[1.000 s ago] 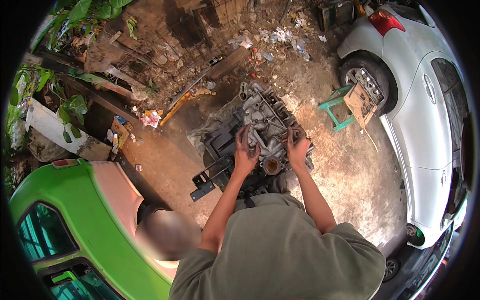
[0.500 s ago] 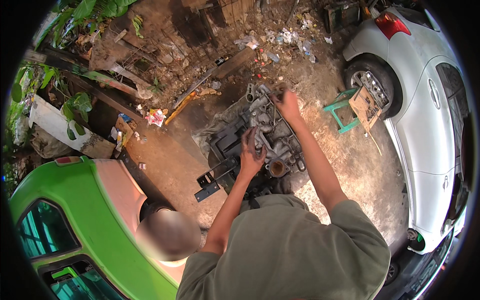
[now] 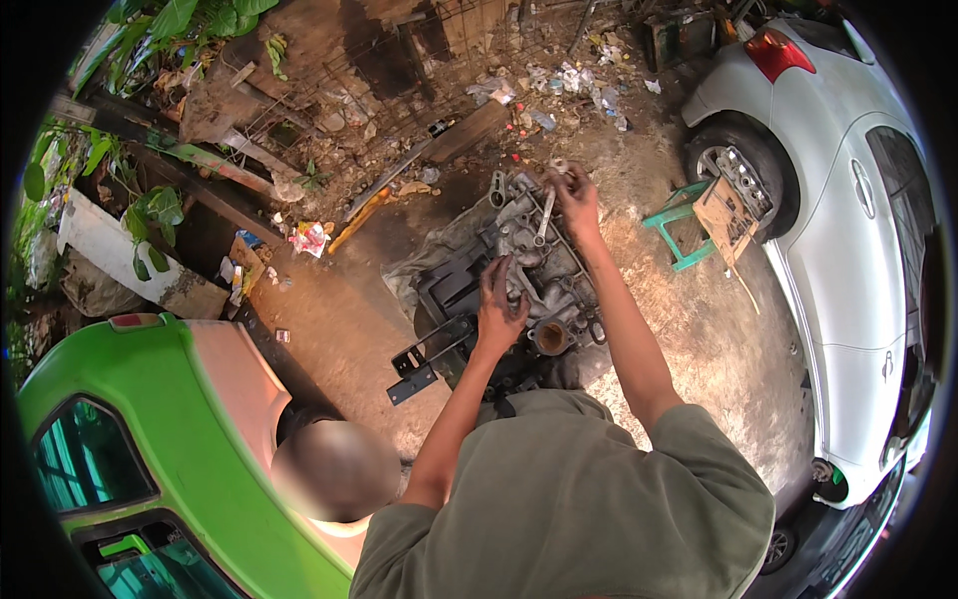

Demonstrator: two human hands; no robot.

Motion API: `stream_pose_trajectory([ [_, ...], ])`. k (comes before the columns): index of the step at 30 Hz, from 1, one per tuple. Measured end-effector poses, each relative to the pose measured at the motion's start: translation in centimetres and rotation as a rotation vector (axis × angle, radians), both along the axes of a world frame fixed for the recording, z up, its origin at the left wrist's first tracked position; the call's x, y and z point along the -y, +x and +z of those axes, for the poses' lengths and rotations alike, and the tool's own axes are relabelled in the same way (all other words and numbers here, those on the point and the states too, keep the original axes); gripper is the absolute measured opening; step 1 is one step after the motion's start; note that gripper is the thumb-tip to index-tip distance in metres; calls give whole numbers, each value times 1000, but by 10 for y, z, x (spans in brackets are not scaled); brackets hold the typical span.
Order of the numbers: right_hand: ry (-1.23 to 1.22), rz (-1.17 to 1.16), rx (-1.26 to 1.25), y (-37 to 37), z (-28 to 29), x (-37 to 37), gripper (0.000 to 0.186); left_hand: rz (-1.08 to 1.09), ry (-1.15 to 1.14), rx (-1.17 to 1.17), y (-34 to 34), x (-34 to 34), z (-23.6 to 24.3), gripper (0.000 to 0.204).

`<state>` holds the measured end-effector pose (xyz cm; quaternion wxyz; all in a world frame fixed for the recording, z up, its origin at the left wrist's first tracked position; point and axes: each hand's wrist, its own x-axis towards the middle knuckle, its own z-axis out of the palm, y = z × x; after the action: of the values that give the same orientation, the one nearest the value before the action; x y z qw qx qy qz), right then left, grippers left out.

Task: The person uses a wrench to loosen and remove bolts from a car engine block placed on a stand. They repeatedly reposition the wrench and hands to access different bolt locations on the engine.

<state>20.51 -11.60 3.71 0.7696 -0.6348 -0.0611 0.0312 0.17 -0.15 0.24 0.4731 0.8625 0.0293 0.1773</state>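
Note:
A greasy engine block [image 3: 444, 290] with cast housings and a round opening [image 3: 550, 337] lies in front of me. My left hand [image 3: 502, 307] has its fingers curled round a metal casting at the middle of the engine. My right hand [image 3: 577, 203] grips a steel wrench [image 3: 546, 222] above the engine's upper right, the wrench angled down toward the housings. A black bracket [image 3: 409, 379] sticks out at the engine's lower left.
A green plastic stool [image 3: 667, 232] with cardboard [image 3: 726, 218] and a metal part stands right, beside a silver car [image 3: 848, 299]. A green car [image 3: 140, 399] is lower left. Rubbish [image 3: 574, 85], planks [image 3: 464, 130] and leafy plants [image 3: 150, 220] lie beyond the engine.
My right hand has moved up from the engine's right middle to its upper right, and the wrench it holds now shows. My left hand stays on the casting.

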Motion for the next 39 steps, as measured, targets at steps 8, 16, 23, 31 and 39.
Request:
stream_pose_trajectory([
  [8,362,-73,-385,-79,-5,91,17,-6,-41,-6,-1,1,1,69],
  [16,213,-2,-336,-135,-39,103,27,-19,-17,-60,-1,0,-2,65],
  [23,-186,43,-131,-140,-42,89,27,-4,34,-14,-1,1,-1,65],
  [31,-401,-44,13,-149,-35,78,24,-7,-52,-77,-2,2,7,65],
  [39,-468,-6,-29,-116,2,88,30,4,-18,-61,-2,0,-1,68],
])
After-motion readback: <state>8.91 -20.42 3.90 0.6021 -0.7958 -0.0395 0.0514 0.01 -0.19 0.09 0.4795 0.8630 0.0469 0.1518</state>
